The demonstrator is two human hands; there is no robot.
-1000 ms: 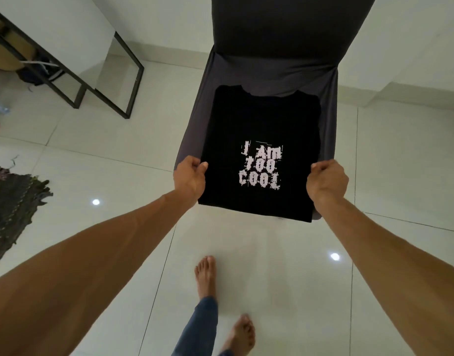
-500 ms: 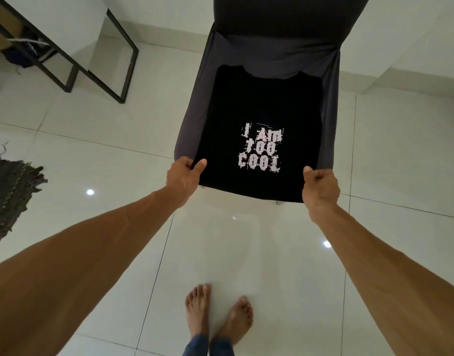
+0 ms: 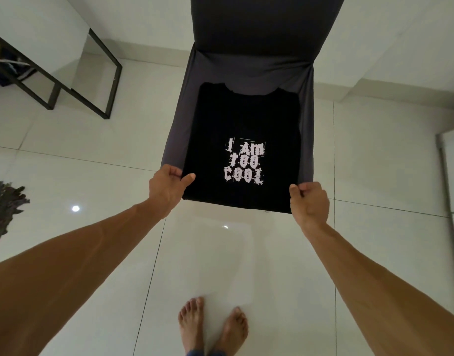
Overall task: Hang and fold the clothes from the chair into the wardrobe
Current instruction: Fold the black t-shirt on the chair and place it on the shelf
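A folded black T-shirt (image 3: 243, 119) with white lettering "I AM TOO COOL" lies flat on the seat of a dark grey covered chair (image 3: 254, 60), collar toward the backrest. My left hand (image 3: 168, 190) pinches the shirt's near left corner, thumb on top. My right hand (image 3: 309, 201) grips the near right corner with curled fingers. The shirt's near edge hangs just past the seat's front. The wardrobe is out of view.
A black metal table frame (image 3: 102, 80) stands at the upper left on the white tiled floor. A dark rug (image 3: 5, 209) lies at the left edge. My bare feet (image 3: 213, 327) stand side by side in front of the chair. A white wall base runs behind.
I have stepped back and brought my feet together. Both hands kept hold of the shirt's near corners, and the shirt stayed on the seat.
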